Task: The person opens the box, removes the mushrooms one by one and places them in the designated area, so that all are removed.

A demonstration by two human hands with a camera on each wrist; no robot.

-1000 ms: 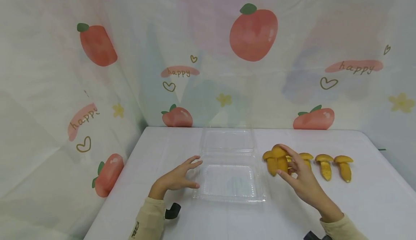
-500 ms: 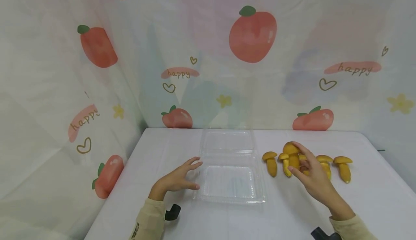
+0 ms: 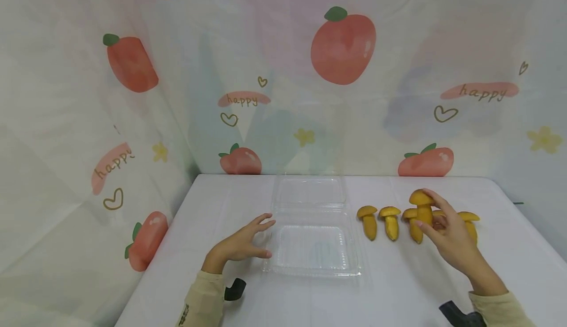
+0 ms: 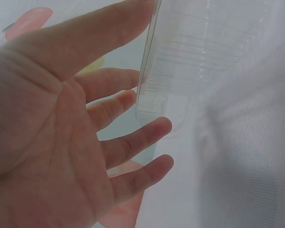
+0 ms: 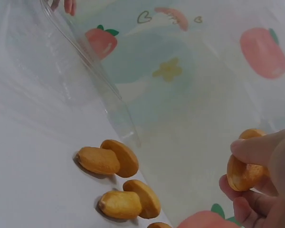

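Between thumb and fingers my right hand (image 3: 456, 243) holds a yellow-brown mushroom (image 3: 424, 206) upright above the row. The right wrist view shows that mushroom (image 5: 242, 173) pinched, partly hidden by the thumb. Below and around it several similar mushrooms lie on the table, among them one at the left end (image 3: 369, 223) and its neighbour (image 3: 390, 223); my right hand hides part of the others. My left hand (image 3: 239, 241), fingers spread, is at the left edge of a clear plastic clamshell box (image 3: 312, 272). In the left wrist view its thumb and fingers reach the box rim (image 4: 147, 61).
The box's lid (image 3: 310, 191) lies folded back toward the rear wall. A white cloth covers the table (image 3: 310, 302). Behind and to the left hangs a printed curtain (image 3: 283, 46) with fruit pictures, close to the table's back edge.
My right hand has moved to the right along the row, carrying the mushroom and uncovering the mushrooms at the left end. My left hand and the box have stayed in place.
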